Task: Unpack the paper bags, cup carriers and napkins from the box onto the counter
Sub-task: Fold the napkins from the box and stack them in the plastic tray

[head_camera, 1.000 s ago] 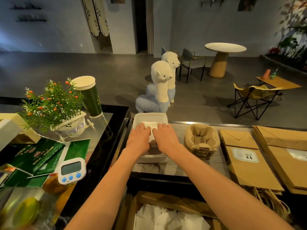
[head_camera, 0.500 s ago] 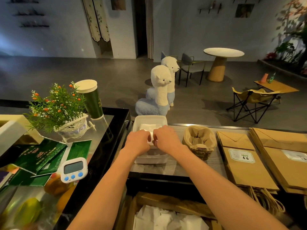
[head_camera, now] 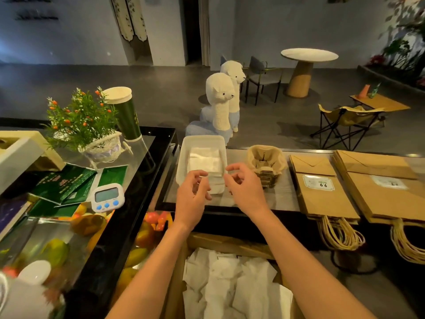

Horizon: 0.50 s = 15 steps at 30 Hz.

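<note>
A white tray on the counter holds a stack of white napkins. My left hand and my right hand hover just in front of the tray, fingers loosely curled, holding nothing. A stack of brown cup carriers stands right of the tray. Two piles of flat brown paper bags lie further right, handles hanging over the near edge. Below my arms the cardboard box shows loose white napkins inside.
On the left a glass case top carries a potted plant, a green cup, green packets and a white timer. Two alpaca figures stand beyond the counter. Tables and chairs fill the room behind.
Both hands pressed on the napkins in the tray, then lifted off and drew back toward me. The napkin stack stays in the tray.
</note>
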Each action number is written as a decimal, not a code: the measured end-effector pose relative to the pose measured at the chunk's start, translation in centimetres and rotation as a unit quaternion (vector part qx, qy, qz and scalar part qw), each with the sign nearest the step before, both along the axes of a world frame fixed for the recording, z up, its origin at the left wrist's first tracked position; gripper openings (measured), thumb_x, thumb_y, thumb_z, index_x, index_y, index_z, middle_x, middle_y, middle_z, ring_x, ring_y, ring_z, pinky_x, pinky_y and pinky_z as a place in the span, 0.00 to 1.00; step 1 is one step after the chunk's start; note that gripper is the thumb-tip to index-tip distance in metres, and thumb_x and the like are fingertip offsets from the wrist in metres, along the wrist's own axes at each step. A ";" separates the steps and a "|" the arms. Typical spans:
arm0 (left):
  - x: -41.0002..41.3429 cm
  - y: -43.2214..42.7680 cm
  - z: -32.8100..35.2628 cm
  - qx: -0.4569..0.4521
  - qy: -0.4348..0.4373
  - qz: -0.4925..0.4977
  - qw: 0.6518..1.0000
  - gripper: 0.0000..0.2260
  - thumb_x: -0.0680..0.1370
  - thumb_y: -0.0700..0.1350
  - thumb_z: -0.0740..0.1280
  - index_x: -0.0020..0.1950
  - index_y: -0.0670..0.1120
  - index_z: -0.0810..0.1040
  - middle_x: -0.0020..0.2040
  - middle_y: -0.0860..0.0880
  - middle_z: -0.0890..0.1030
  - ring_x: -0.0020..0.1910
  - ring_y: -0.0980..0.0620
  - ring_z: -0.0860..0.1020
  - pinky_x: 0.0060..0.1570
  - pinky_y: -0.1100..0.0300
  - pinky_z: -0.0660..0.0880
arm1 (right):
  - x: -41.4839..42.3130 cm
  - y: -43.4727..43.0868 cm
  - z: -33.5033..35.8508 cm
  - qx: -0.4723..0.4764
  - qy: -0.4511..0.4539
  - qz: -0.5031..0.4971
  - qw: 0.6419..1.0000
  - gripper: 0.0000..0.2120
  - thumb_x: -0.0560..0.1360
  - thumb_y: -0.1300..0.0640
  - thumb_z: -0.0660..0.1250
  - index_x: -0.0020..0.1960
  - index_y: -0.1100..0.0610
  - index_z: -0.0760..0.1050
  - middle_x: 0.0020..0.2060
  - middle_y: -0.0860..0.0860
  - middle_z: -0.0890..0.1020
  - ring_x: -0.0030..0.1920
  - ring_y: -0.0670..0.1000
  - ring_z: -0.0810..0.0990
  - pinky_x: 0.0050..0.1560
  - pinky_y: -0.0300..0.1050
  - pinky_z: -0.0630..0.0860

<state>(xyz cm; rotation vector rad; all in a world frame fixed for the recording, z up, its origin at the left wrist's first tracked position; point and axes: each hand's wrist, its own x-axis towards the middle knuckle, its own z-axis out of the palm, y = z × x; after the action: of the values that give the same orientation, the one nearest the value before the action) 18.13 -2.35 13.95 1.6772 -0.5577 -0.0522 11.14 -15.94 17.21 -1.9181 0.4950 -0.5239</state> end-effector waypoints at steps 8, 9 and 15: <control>-6.2 1.0 -6.0 0.014 0.134 -0.043 0.990 0.07 0.84 0.45 0.63 0.60 0.47 0.77 0.45 0.46 0.83 0.41 0.52 0.84 0.37 0.68 0.74 | -6.9 1.1 -6.3 0.086 0.066 0.015 0.994 0.04 0.80 0.56 0.68 0.54 0.49 0.78 0.41 0.48 0.84 0.42 0.47 0.83 0.47 0.46 0.82; -7.0 1.2 -7.0 0.029 0.150 -0.047 0.987 0.06 0.84 0.45 0.64 0.60 0.47 0.77 0.45 0.46 0.83 0.41 0.54 0.83 0.38 0.68 0.74 | -7.8 1.2 -7.4 0.093 0.083 0.005 0.992 0.05 0.80 0.56 0.68 0.54 0.48 0.78 0.42 0.48 0.84 0.43 0.45 0.83 0.46 0.43 0.81; -10.7 2.4 -13.5 0.127 0.225 -0.090 0.962 0.04 0.84 0.47 0.64 0.56 0.50 0.78 0.44 0.50 0.84 0.43 0.52 0.84 0.41 0.58 0.74 | -13.2 1.4 -14.0 0.151 0.192 -0.026 0.969 0.06 0.81 0.58 0.67 0.57 0.51 0.78 0.46 0.48 0.83 0.45 0.46 0.82 0.44 0.38 0.76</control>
<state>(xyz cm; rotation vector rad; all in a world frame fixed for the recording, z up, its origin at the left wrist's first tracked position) 7.47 0.10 0.47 1.7826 -0.3639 -0.6457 -2.03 -14.59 3.18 -1.7140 0.8265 -0.0954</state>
